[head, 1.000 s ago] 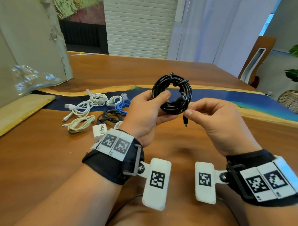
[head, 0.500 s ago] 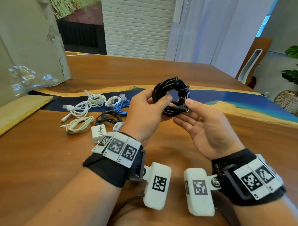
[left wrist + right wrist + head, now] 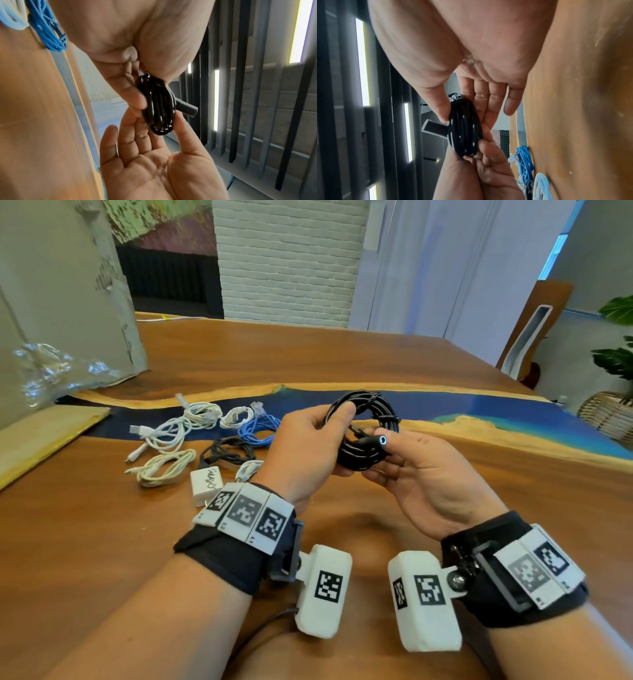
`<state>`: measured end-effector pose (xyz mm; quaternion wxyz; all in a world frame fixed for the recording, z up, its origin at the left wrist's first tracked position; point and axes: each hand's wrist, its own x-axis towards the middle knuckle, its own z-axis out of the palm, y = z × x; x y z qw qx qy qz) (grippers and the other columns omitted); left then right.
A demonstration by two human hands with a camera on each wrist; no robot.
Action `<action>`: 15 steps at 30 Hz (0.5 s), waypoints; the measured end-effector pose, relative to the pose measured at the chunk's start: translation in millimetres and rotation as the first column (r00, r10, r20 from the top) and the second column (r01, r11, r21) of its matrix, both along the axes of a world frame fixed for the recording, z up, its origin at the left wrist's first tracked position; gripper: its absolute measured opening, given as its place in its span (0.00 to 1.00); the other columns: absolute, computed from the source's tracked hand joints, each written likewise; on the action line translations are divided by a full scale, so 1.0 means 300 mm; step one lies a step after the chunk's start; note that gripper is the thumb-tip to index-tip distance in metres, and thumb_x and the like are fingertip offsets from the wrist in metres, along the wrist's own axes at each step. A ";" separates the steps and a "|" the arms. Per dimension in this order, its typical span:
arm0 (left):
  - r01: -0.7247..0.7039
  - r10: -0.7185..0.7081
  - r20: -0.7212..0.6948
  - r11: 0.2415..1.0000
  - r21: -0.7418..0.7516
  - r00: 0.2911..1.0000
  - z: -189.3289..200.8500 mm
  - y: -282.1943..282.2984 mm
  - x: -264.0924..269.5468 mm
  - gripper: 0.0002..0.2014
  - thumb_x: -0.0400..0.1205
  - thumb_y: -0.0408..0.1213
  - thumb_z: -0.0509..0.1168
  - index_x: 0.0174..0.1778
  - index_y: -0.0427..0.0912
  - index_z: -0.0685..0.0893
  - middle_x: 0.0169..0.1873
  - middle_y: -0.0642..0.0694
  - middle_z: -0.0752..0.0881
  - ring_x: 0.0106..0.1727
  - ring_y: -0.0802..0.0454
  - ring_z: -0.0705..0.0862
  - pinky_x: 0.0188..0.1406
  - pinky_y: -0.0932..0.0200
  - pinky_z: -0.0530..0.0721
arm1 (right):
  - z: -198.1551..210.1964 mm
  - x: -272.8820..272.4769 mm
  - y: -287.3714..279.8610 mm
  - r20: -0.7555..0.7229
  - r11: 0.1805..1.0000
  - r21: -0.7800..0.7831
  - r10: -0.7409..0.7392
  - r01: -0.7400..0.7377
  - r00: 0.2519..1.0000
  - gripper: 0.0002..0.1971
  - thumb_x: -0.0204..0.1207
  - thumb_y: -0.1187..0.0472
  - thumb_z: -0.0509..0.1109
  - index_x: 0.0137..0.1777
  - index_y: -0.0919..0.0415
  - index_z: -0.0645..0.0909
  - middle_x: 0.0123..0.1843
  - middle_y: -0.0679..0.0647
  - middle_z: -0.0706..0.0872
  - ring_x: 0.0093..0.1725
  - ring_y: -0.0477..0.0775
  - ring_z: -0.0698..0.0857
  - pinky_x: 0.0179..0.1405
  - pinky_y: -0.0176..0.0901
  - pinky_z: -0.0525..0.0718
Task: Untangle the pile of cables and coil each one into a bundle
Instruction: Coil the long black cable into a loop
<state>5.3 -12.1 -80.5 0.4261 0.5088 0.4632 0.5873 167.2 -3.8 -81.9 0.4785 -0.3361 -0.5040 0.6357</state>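
A black cable coil [image 3: 363, 453] is held above the wooden table [image 3: 102, 542], between both hands. My left hand [image 3: 318, 440] grips its left side, thumb on top of the loops. My right hand [image 3: 407, 463] lies palm up and pinches the right side between thumb and fingers. A black barrel plug [image 3: 375, 439] sticks out of the coil by the right thumb. The left wrist view has the coil [image 3: 159, 108] edge on, plug [image 3: 187, 108] pointing right, right hand [image 3: 154, 155] below. The right wrist view shows the coil [image 3: 464, 128] between the right thumb and fingers.
On the table left of my hands lie several white cable bundles [image 3: 171, 433], a blue cable [image 3: 257, 429], a loose black cable [image 3: 229, 451] and a white charger [image 3: 205, 486]. A cardboard sheet with clear plastic [image 3: 61, 371] stands at far left, above a tan envelope [image 3: 41, 436].
My right hand has let go of the cable's loose plug end, turned palm up and now pinches the coil. The coil has tilted flatter and sits lower between the hands.
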 end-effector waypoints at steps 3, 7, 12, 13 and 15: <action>0.074 -0.071 0.047 0.995 -0.061 0.996 0.005 0.001 -0.002 0.20 0.89 0.49 0.63 0.50 0.34 0.90 0.36 0.41 0.88 0.33 0.48 0.86 0.21 0.61 0.79 | 0.000 0.004 0.004 -0.022 0.995 0.099 0.022 -0.019 1.000 0.17 0.73 0.59 0.72 0.57 0.70 0.87 0.51 0.63 0.92 0.51 0.56 0.89 0.54 0.44 0.88; 0.162 -0.156 0.074 0.983 -0.088 0.985 0.012 -0.009 -0.001 0.18 0.89 0.50 0.63 0.56 0.39 0.91 0.35 0.44 0.87 0.29 0.52 0.84 0.17 0.62 0.75 | 0.009 0.038 0.013 0.029 0.978 0.159 0.133 -0.136 0.991 0.12 0.77 0.62 0.75 0.56 0.69 0.88 0.53 0.65 0.92 0.54 0.59 0.91 0.54 0.44 0.89; 0.095 -0.095 0.010 0.995 -0.014 0.995 0.010 -0.008 -0.009 0.13 0.88 0.48 0.66 0.59 0.48 0.93 0.25 0.50 0.81 0.26 0.52 0.76 0.19 0.59 0.71 | -0.009 0.041 0.007 0.116 0.978 0.142 0.139 -0.155 0.983 0.21 0.74 0.54 0.79 0.60 0.70 0.88 0.58 0.66 0.91 0.61 0.62 0.88 0.63 0.58 0.80; 0.085 -0.085 0.014 0.996 -0.007 0.996 0.010 -0.007 -0.018 0.12 0.88 0.48 0.66 0.59 0.49 0.93 0.24 0.51 0.80 0.26 0.52 0.76 0.20 0.59 0.70 | -0.013 0.032 0.006 0.133 0.980 0.135 0.128 -0.146 0.983 0.20 0.76 0.55 0.78 0.60 0.70 0.88 0.59 0.65 0.92 0.62 0.61 0.87 0.62 0.58 0.79; 0.074 -0.074 0.019 0.997 -0.003 0.997 0.014 -0.005 -0.033 0.11 0.88 0.47 0.66 0.59 0.50 0.93 0.24 0.52 0.80 0.26 0.53 0.77 0.22 0.59 0.71 | -0.022 0.020 0.008 0.155 0.983 0.107 0.133 -0.150 0.979 0.18 0.76 0.55 0.74 0.60 0.68 0.88 0.60 0.65 0.92 0.63 0.61 0.86 0.60 0.57 0.79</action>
